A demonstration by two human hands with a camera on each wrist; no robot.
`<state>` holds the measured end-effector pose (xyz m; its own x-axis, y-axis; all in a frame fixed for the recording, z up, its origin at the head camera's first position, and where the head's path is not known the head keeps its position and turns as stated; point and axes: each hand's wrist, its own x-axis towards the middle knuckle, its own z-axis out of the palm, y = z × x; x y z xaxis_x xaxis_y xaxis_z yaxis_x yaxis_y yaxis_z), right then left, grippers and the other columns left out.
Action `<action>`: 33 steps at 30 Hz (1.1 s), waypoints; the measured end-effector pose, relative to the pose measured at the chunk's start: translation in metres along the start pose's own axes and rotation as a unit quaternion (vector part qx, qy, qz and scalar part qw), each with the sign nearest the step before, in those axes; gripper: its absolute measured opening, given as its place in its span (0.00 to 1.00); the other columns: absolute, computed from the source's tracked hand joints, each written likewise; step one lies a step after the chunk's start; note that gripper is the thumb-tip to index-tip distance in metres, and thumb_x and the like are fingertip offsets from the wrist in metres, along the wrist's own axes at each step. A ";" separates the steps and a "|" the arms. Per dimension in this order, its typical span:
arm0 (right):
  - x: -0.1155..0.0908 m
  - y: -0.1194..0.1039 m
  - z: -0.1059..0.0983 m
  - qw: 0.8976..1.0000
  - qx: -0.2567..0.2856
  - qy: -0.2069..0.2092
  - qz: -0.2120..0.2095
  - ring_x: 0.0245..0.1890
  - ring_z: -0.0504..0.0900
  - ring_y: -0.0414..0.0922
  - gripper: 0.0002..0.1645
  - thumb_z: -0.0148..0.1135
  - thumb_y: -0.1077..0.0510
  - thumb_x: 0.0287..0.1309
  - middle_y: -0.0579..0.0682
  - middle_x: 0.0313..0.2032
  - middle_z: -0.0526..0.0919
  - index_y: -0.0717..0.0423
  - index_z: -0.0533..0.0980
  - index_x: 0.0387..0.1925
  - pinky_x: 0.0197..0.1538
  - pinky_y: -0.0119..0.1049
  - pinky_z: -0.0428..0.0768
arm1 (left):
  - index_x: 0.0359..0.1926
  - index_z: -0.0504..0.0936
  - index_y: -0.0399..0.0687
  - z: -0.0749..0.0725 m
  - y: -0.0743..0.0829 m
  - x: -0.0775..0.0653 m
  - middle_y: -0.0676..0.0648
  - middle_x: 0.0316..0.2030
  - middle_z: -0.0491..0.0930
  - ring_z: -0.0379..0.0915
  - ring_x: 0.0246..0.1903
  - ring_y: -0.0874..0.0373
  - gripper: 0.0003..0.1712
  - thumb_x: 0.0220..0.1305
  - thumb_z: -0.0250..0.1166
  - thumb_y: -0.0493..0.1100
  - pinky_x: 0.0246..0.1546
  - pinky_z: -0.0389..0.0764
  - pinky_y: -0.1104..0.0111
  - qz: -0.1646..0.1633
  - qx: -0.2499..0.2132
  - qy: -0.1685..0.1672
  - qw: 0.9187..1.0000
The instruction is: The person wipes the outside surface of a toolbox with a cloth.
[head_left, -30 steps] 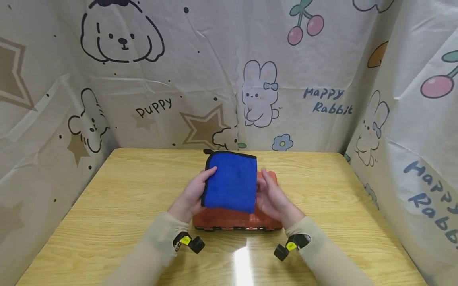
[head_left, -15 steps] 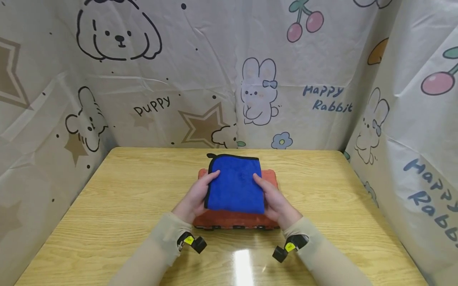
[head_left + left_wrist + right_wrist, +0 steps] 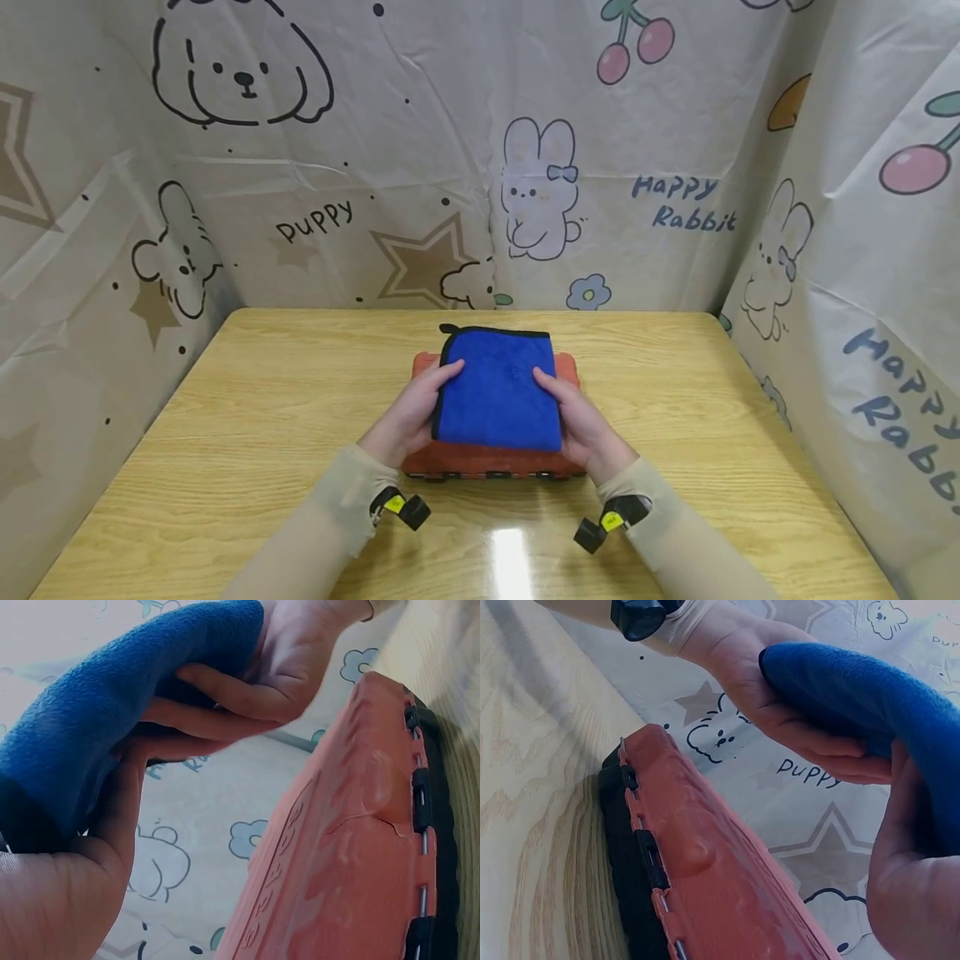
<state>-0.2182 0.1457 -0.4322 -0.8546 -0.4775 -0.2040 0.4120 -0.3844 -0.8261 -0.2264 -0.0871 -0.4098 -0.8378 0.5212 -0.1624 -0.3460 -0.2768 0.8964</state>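
Note:
A folded blue cloth (image 3: pixel 498 392) with black edging and a small black loop at its top left corner is held up over a red case (image 3: pixel 480 460). My left hand (image 3: pixel 408 417) grips the cloth's left edge, thumb on top and fingers underneath. On the opposite edge my right hand (image 3: pixel 588 421) grips it the same way. Both wrist views show the fingers spread below the cloth (image 3: pixel 112 697), which is bent over them and apart from the case (image 3: pixel 705 862). The cloth hides most of the case's lid in the head view.
The case has a black base and black latches (image 3: pixel 422 799) along its near side. It lies on a wooden table (image 3: pixel 300 375). Printed curtains (image 3: pixel 360 150) stand behind the table and at both sides.
My right hand, earlier beside the cloth's right edge with its thumb off it, has taken hold of that edge. The cloth has shifted slightly right and down in view.

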 end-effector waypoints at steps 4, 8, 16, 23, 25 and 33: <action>-0.003 -0.002 0.000 1.000 0.000 0.002 -0.015 0.43 0.84 0.39 0.35 0.48 0.39 0.69 0.43 0.46 0.83 0.53 0.56 0.68 0.47 0.35 0.82 | 0.75 0.45 0.56 0.000 -0.001 0.002 0.41 0.70 0.58 0.74 0.52 0.58 0.32 0.77 0.42 0.53 0.49 0.80 0.62 -0.004 0.009 -0.001 1.000; -0.006 -0.003 0.000 1.000 0.001 0.008 -0.021 0.45 0.83 0.39 0.37 0.48 0.40 0.69 0.43 0.48 0.82 0.52 0.53 0.71 0.48 0.35 0.82 | 0.72 0.54 0.52 -0.001 -0.001 0.009 0.47 0.62 0.68 0.75 0.50 0.61 0.27 0.77 0.40 0.53 0.49 0.79 0.65 -0.001 0.005 0.015 1.000; -0.015 -0.008 -0.005 0.999 0.013 -0.016 -0.046 0.45 0.83 0.39 0.30 0.43 0.42 0.73 0.42 0.48 0.82 0.45 0.52 0.69 0.47 0.35 0.82 | 0.39 0.69 0.46 -0.013 0.005 0.031 0.51 0.35 0.77 0.77 0.32 0.61 0.25 0.78 0.32 0.56 0.38 0.79 0.69 -0.026 0.094 0.076 0.992; -0.023 -0.013 -0.014 0.998 0.021 -0.012 -0.050 0.43 0.83 0.38 0.27 0.41 0.42 0.73 0.42 0.47 0.82 0.46 0.53 0.66 0.46 0.34 0.82 | 0.45 0.74 0.36 -0.021 0.016 0.053 0.38 0.48 0.79 0.80 0.40 0.53 0.21 0.76 0.43 0.49 0.46 0.80 0.62 -0.046 0.328 0.123 0.935; -0.026 -0.015 -0.017 0.999 0.018 -0.006 -0.048 0.43 0.83 0.38 0.27 0.41 0.42 0.73 0.42 0.46 0.81 0.46 0.52 0.67 0.46 0.34 0.82 | 0.45 0.75 0.38 -0.019 0.021 0.058 0.39 0.47 0.79 0.78 0.43 0.50 0.21 0.75 0.45 0.51 0.46 0.78 0.61 -0.047 0.390 0.130 0.911; -0.031 -0.018 -0.027 0.999 -0.007 0.006 -0.039 0.42 0.83 0.36 0.29 0.41 0.40 0.73 0.41 0.46 0.81 0.46 0.51 0.67 0.46 0.32 0.81 | 0.36 0.75 0.43 -0.011 0.027 0.081 0.45 0.31 0.74 0.69 0.31 0.52 0.15 0.73 0.52 0.50 0.32 0.70 0.64 -0.019 0.604 0.123 0.787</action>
<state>-0.2077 0.1889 -0.4249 -0.8880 -0.4363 -0.1456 0.3399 -0.4092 -0.8468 -0.3082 -0.0618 -0.4033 -0.9445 0.2967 -0.1412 0.1555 0.7823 0.6032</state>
